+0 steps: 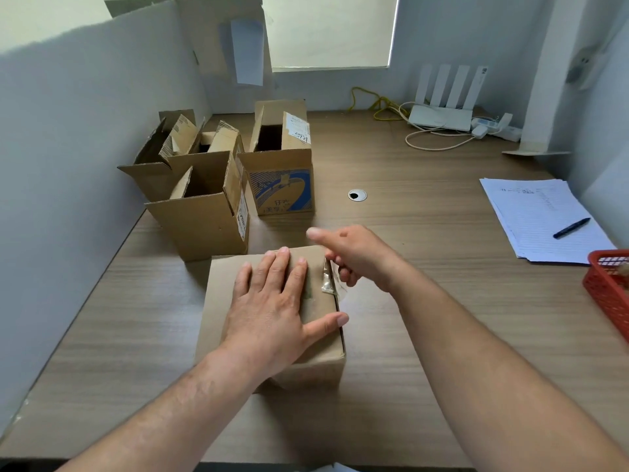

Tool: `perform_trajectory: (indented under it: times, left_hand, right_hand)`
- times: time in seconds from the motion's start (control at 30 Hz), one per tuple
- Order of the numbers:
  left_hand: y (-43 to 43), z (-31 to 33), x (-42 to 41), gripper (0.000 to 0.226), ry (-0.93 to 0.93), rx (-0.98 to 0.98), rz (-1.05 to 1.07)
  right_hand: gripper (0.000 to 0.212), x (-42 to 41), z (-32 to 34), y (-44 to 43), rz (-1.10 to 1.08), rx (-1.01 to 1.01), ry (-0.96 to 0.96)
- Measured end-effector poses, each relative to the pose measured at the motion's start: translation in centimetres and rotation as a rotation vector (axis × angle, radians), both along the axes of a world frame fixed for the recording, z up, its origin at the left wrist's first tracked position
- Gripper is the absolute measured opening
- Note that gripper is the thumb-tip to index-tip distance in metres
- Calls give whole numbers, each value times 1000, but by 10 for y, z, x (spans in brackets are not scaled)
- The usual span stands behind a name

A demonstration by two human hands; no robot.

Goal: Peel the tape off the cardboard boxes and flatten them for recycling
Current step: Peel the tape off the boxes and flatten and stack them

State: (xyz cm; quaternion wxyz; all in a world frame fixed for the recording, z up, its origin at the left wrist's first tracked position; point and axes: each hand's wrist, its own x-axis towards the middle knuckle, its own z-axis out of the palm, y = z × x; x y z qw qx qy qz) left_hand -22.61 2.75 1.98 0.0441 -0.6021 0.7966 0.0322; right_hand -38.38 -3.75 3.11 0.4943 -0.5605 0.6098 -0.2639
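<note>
A closed cardboard box [224, 301] sits on the wooden desk in front of me. My left hand [272, 308] lies flat on its top with straight fingers, pressing it down. At the box's right edge a strip of clear tape [328, 279] stands lifted off the cardboard. My right hand [354, 257] is at that edge, its lower fingers curled round the tape and its index finger stretched out to the left. Three open cardboard boxes stand behind: one close by [204, 223], one with a blue print [282, 185], one at the far left [163, 158].
The desk [408, 301] is walled by a white partition [68, 148] on the left. A red basket [609, 287] sits at the right edge, with papers [537, 216] and a pen [571, 228] behind it. A router [442, 114] with cables stands at the back.
</note>
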Motion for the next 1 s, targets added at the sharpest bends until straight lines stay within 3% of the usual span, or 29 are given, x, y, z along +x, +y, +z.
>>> perform_trajectory:
  times: [0.07, 0.13, 0.23, 0.33, 0.4, 0.5, 0.67, 0.73, 0.8, 0.87, 1.0]
  left_hand:
    - [-2, 0, -1, 118, -6, 7, -4]
    - [-3, 0, -1, 119, -10, 10, -9]
    - [-2, 0, 1, 119, -6, 0, -16]
    - [-3, 0, 6, 118, 2, -3, -11]
    - [-4, 0, 6, 119, 6, 3, -3]
    - [-6, -1, 4, 119, 5, 14, -4]
    - [-7, 0, 2, 118, -7, 26, -6]
    - [-8, 1, 1, 116, -5, 36, -4]
    - [-9, 0, 1, 118, -5, 16, -11]
    - [-10, -2, 1, 122, -1, -3, -13]
    - [-9, -2, 4, 122, 20, -17, -12]
  right_hand:
    - [34, 3, 7, 1, 44, -74, 300]
    - [24, 7, 9, 2, 52, -113, 425]
    - [24, 6, 1, -1, 3, -89, 256]
    - [26, -4, -12, -1, -25, 42, -230]
    - [26, -8, -20, 3, -22, 72, -438]
    - [32, -6, -25, 10, -59, -9, -341]
    - [43, -6, -23, 32, -49, -166, 73]
    - [35, -5, -24, 40, -43, -239, 250]
    - [25, -5, -26, 45, -76, -271, 196]
    - [19, -7, -29, 48, -118, -246, -15]
    - [21, -10, -33, 53, -145, -203, -242]
